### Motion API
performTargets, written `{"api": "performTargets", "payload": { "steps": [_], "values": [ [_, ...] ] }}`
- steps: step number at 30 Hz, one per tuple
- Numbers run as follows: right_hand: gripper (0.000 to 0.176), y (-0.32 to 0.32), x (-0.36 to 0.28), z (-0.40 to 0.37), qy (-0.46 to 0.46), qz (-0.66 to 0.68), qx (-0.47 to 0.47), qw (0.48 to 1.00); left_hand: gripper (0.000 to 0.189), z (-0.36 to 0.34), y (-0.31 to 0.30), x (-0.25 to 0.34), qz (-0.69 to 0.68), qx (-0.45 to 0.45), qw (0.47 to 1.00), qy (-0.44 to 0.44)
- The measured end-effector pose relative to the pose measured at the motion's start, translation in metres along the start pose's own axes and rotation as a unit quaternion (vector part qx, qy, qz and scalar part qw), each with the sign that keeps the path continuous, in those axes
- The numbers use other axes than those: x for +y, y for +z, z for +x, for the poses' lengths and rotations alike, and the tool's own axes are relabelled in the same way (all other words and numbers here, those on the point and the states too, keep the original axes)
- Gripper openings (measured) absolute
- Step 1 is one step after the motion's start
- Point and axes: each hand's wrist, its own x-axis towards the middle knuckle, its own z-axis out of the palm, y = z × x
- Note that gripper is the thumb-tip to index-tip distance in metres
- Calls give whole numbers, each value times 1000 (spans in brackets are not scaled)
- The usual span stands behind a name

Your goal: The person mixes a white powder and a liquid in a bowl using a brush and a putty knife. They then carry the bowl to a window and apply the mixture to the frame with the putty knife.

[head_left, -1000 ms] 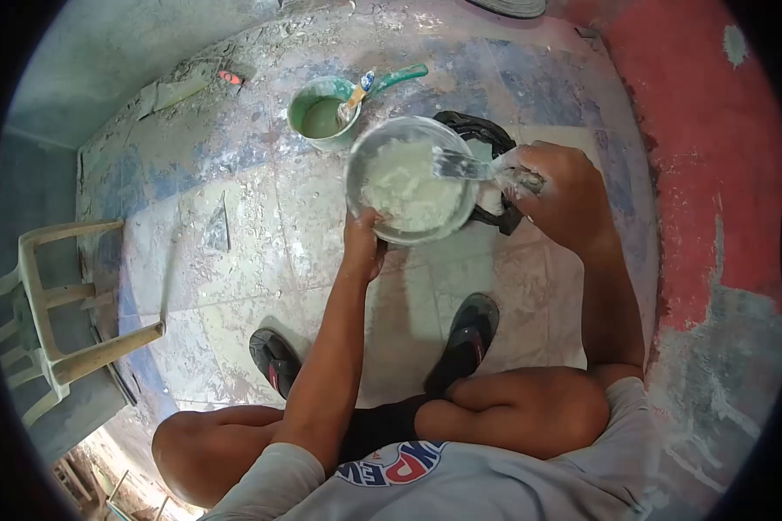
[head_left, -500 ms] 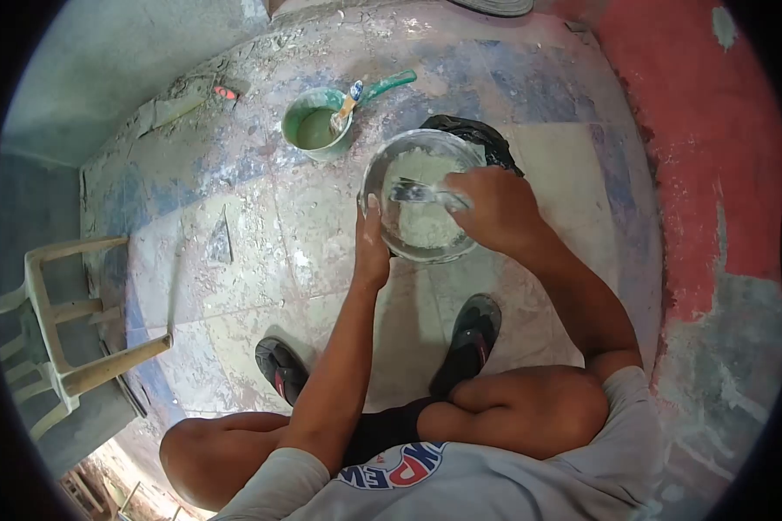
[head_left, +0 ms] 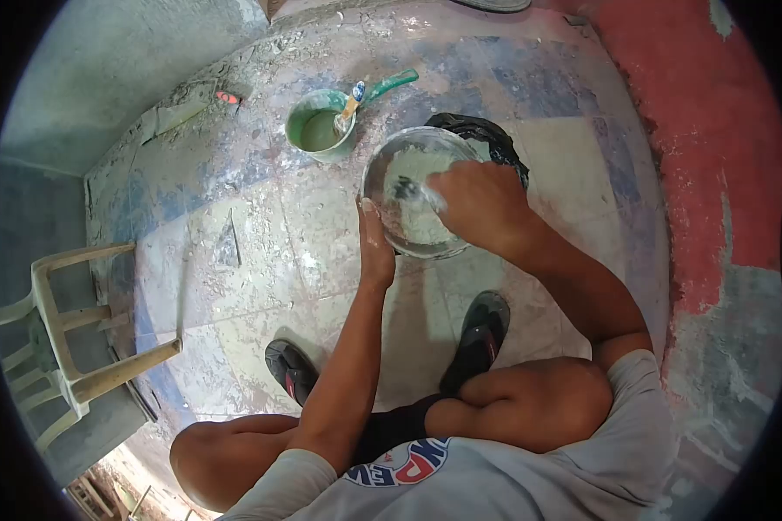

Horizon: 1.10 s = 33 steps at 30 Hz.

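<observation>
A round bowl [head_left: 375, 178] of pale greenish-white paste [head_left: 421, 161] is held above the floor between my knees and the plastic bag. My left hand [head_left: 376, 239] grips its near left side, thumb along the outside by the rim; the other fingers are mostly hidden. My right hand [head_left: 482, 204] is closed round a putty knife [head_left: 413, 191], whose blade reaches down into the paste. The knife is blurred, and its handle is largely covered by the hand.
Beyond the bowl lie a black plastic bag [head_left: 495, 139] and a green long-handled dipper [head_left: 326, 152] with liquid and a paintbrush [head_left: 352, 104]. A plastic chair [head_left: 69, 339] lies left. A triangular flat piece [head_left: 228, 243] rests on the floor. A red wall [head_left: 686, 156] rises right.
The putty knife and my right hand have shifted slightly left in the bowl, with the blade turned. My left hand keeps its hold. The whole view has shifted slightly.
</observation>
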Motion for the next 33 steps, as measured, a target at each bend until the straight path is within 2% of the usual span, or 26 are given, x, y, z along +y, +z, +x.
{"api": "performTargets", "payload": {
  "steps": [3, 4, 5, 8, 10, 11, 18, 20, 22, 23, 24, 26, 28, 30, 31, 33],
  "values": [
    [14, 9, 0, 6, -20, 31, 58, 998, 66, 13, -21, -15, -38, -36, 998, -29],
    [14, 13, -1, 8, -41, 46, 89, 994, 69, 13, -19, -18, 43, -52, 997, 24],
    [16, 14, -2, 10, -19, 28, 23, 999, 69, 12, -20, -18, 47, -55, 997, 23],
    [15, 14, -2, 7, -26, 22, -9, 999, 68, 10, -16, -13, 19, -50, 999, 10],
    [15, 10, -4, 6, -16, 33, 12, 999, 69, 10, -16, -14, -59, -52, 997, 14],
    [15, 10, -4, 6, -6, 42, 33, 999, 69, 11, -18, -15, -58, -52, 997, 13],
    [16, 21, 2, 1, -16, 49, 20, 998, 69, 11, -18, -10, -42, -25, 999, 8],
    [20, 18, 4, -3, -48, 77, 0, 996, 69, 12, -18, -8, -29, -10, 1000, 7],
    [24, 10, 6, -6, -45, 54, -20, 997, 70, 11, -13, 7, -75, -19, 997, 2],
    [28, 6, 9, -6, -40, 29, -39, 998, 70, 6, -15, 27, -250, -11, 961, -122],
    [34, 11, 20, -11, -63, 37, 48, 996, 70, 9, -16, 24, -256, -9, 960, -114],
    [32, -3, 22, -16, -55, 42, 79, 994, 64, 15, -16, 9, -36, -21, 997, 62],
    [35, -7, 25, -16, -58, 42, 129, 989, 66, 12, -10, 25, -96, -26, 994, 53],
    [33, -12, 24, -12, -77, 25, 101, 992, 63, 9, -7, 41, -82, -25, 994, 60],
    [32, -25, 20, -9, -87, 13, 73, 993, 60, 8, -11, 43, 14, 62, 992, 110],
    [30, -61, 5, -4, -99, 11, 88, 991, 58, -9, -7, 65, -73, 23, 992, 99]
  ]
}}
